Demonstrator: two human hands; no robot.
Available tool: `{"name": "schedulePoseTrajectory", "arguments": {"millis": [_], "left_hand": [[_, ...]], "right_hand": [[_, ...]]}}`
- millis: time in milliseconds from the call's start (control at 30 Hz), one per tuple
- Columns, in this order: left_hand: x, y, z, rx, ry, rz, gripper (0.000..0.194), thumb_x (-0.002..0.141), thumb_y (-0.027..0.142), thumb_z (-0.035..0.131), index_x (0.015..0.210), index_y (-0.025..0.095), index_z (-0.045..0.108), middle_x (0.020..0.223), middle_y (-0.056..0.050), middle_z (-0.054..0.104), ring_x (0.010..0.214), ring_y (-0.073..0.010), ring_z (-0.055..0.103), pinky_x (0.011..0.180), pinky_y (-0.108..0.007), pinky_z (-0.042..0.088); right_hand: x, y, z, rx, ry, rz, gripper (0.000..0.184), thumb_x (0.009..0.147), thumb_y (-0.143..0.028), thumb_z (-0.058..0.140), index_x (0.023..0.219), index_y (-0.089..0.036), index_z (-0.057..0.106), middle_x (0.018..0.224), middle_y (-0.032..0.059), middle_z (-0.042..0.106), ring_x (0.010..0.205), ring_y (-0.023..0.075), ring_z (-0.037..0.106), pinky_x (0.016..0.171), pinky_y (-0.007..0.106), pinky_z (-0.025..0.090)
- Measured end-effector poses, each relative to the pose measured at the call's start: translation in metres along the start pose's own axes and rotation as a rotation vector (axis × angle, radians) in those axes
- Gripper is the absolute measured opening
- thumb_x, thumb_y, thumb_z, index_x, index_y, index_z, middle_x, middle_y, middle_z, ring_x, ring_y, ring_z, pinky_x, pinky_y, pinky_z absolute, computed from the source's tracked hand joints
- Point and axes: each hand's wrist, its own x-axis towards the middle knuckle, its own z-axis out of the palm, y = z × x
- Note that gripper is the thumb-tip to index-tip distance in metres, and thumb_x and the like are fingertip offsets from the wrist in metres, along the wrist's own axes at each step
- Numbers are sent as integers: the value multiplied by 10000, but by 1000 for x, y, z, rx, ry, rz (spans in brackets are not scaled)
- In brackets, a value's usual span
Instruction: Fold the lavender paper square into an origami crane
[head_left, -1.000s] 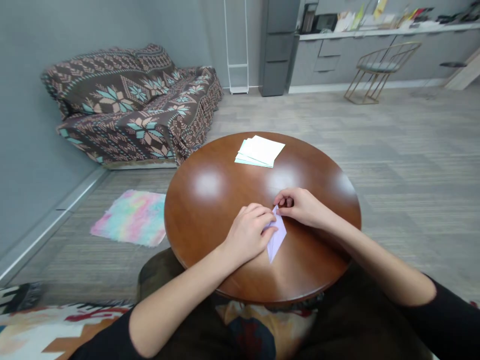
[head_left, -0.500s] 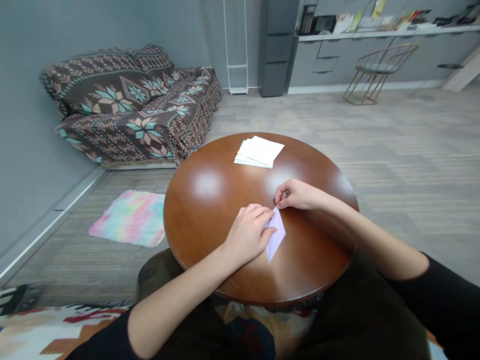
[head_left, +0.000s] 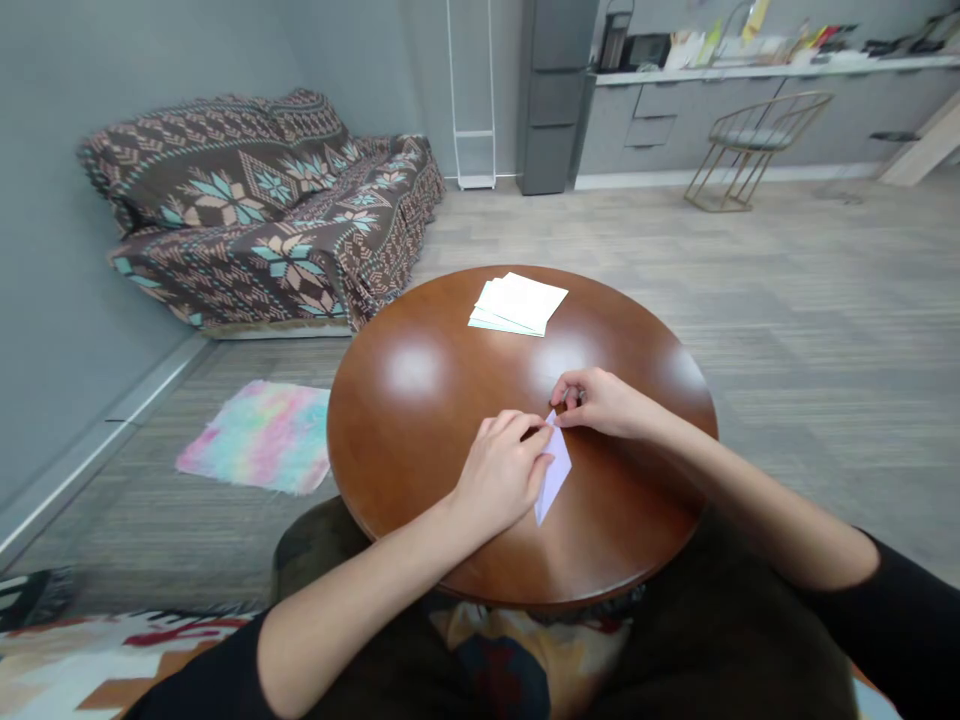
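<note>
"Locating the folded lilac paper (head_left: 556,475) first: give its position."

"It lies on the round brown table (head_left: 420,450), slightly right of and below the centre of the frame. One narrow point is directed up the frame, the other down toward the lower edge."

"State the condition of the left hand (head_left: 504,467)."

"It enters from the lower left and covers the paper's left portion. The fingers are bent, the thumb rests on the upper face, and the hand holds the paper down against the table."

"And the right hand (head_left: 606,403)?"

"It enters from the lower right with the fingers curled. Thumb and index finger are positioned at the paper's upper tip. Whether the tip is pinched between them cannot be told."

"Specify the surrounding items."

"A fanned stack of pale sheets (head_left: 525,300) lies near the table's far edge, at upper centre, well apart from both hands. A patterned sofa (head_left: 262,220) occupies the upper left; a pastel rug (head_left: 262,435) lies at left, below it. At upper right, a wire-backed chair (head_left: 754,135) stands before grey cabinets (head_left: 686,112)."
</note>
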Motion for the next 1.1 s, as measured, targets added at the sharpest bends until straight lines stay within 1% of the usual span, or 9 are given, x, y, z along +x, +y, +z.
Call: {"name": "schedulePoseTrajectory", "arguments": {"millis": [167, 333, 500, 633, 700, 767, 833, 967, 1100], "left_hand": [[0, -3, 2, -19, 8, 5, 315, 950, 220, 613, 1258, 185, 667, 1296, -89, 691, 1204, -268, 572, 969, -441, 467], [1, -4, 3, -34, 6, 8, 334, 950, 218, 617, 1275, 162, 666, 1321, -84, 694, 1218, -273, 567, 990, -453, 464], [2, -4, 2, -38, 5, 8, 331, 955, 211, 604, 1275, 158, 668, 1339, -90, 689, 1226, -277, 569, 1004, -458, 467], [1, -3, 2, -19, 3, 16, 314, 960, 206, 590, 1262, 178, 673, 1315, -100, 688, 1218, -278, 575, 984, -459, 477], [1, -1, 2, 2, -3, 25, 314, 968, 205, 574, 1267, 183, 668, 1305, -105, 684, 1215, -280, 573, 978, -463, 479], [0, 0, 2, 28, -8, 34, 323, 972, 202, 564, 1281, 185, 658, 1301, -108, 678, 1216, -284, 569, 978, -469, 480], [0, 1, 3, 44, -5, 40, 335, 971, 199, 563, 1296, 187, 647, 1298, -111, 674, 1218, -287, 566, 979, -475, 483], [0, -2, 3, 14, 36, 37, 335, 951, 193, 600, 1281, 177, 656, 1268, -110, 682, 1192, -281, 582, 971, -465, 505], [-3, -6, 4, -45, 123, 5, 227, 920, 219, 670, 1131, 153, 724, 1162, -101, 715, 1066, -259, 627, 945, -426, 545]], "right_hand": [[13, -2, -6, 45, -126, 31, 168, 662, -243, 790, 788, -181, 696, 603, -47, 605, 566, 128, 535, 554, 256, 384], [20, -3, -8, 61, -169, 79, 170, 639, -239, 798, 754, -181, 688, 572, -55, 576, 525, 114, 476, 498, 252, 330], [20, -6, -6, -18, -115, 73, 70, 693, -191, 739, 732, -188, 681, 597, -36, 604, 565, 131, 516, 526, 255, 359], [12, -7, -3, -60, -47, 63, 38, 755, -155, 666, 782, -182, 667, 667, -6, 646, 631, 147, 568, 594, 259, 403], [6, -7, -1, -71, -20, 33, 25, 805, -196, 648, 808, -181, 668, 702, 6, 661, 657, 153, 584, 627, 264, 421], [1, -7, 0, -67, -3, 3, 96, 846, -273, 644, 830, -182, 669, 727, 13, 672, 666, 158, 590, 635, 270, 428], [-3, -6, 0, -51, 1, -17, 132, 833, -311, 676, 858, -181, 665, 740, 9, 677, 657, 156, 587, 623, 271, 423], [-5, -3, 2, -47, 9, -38, 155, 790, -296, 726, 876, -186, 659, 739, -7, 675, 647, 151, 591, 619, 269, 409], [-5, -1, 5, -84, 43, -52, 102, 820, -282, 704, 844, -196, 655, 757, -3, 686, 688, 160, 621, 660, 275, 419]]}}
